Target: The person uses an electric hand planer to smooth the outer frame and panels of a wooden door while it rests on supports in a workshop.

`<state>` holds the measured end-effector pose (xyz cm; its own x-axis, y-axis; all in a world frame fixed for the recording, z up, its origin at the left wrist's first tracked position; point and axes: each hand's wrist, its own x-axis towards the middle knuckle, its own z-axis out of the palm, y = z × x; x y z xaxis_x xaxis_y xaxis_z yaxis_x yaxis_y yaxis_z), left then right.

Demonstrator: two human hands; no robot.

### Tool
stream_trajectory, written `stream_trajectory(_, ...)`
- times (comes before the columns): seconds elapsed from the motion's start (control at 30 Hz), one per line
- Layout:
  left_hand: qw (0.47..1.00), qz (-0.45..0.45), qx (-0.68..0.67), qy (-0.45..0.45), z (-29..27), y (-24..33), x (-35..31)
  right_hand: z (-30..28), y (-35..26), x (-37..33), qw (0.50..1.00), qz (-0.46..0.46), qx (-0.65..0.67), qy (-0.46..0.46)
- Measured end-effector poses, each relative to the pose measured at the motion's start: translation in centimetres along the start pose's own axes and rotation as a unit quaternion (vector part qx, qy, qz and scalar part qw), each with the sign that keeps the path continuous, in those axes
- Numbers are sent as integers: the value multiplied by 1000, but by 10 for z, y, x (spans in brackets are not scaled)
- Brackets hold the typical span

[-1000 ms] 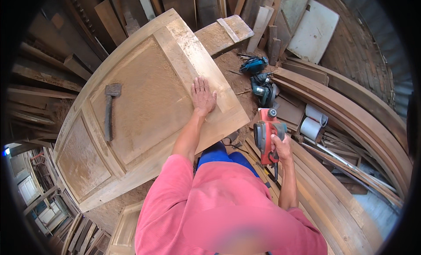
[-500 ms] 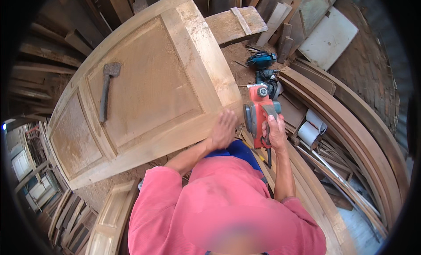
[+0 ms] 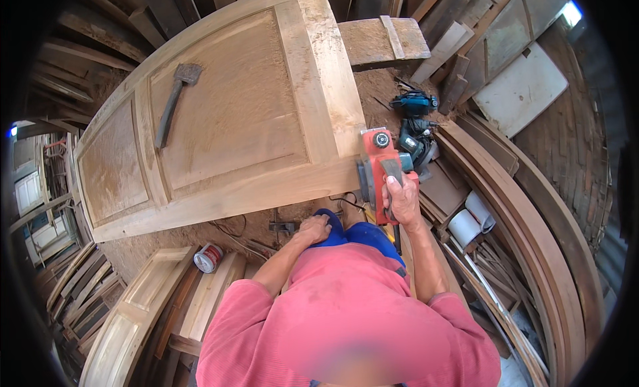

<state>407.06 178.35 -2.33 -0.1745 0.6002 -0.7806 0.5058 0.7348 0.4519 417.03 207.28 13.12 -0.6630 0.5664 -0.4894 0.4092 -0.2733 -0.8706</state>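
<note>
- The right hand point(image 3: 401, 199) is closed around the handle of a red planer point(image 3: 381, 164); from where I stand, a firm but unforced grip should serve, with the wrist in line behind the tool.
- Just below that hand hangs the planer's cord point(image 3: 397, 235); I'd want it trailing behind the cut, clear of the blade.
- To its left, the left hand point(image 3: 315, 230) rests on the knee of the blue trousers point(image 3: 366, 237); how curled its fingers are, I cannot tell. It would probably steady things better on the front knob, well away from the blade.
- Ahead and left of the right hand lies the panelled wooden door point(image 3: 253, 189), its near corner right beside the planer; whether they touch, I cannot tell. I'd set the sole flat before the blade bites, then ease off at the corner, where wood may splinter.
- Farther left of both hands, a hatchet-like tool point(image 3: 172, 104) lies among sawdust point(image 3: 233, 121) on the larger panel; shifting it off would spare the surface from knocks.
</note>
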Motion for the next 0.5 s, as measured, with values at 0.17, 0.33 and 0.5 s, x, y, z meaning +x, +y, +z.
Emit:
stream_trajectory(0.17,999,12,-49,-10,15,30,18,0,-1,-2,1000,-5,26,-17)
stream_trajectory(0.33,989,22,-144,8,3,41,12,6,14,3,999,-1,26,-22)
stream_trajectory(0.5,944,-57,-296,-136,-66,17,-6,16,30,0,999,-14,39,-24)
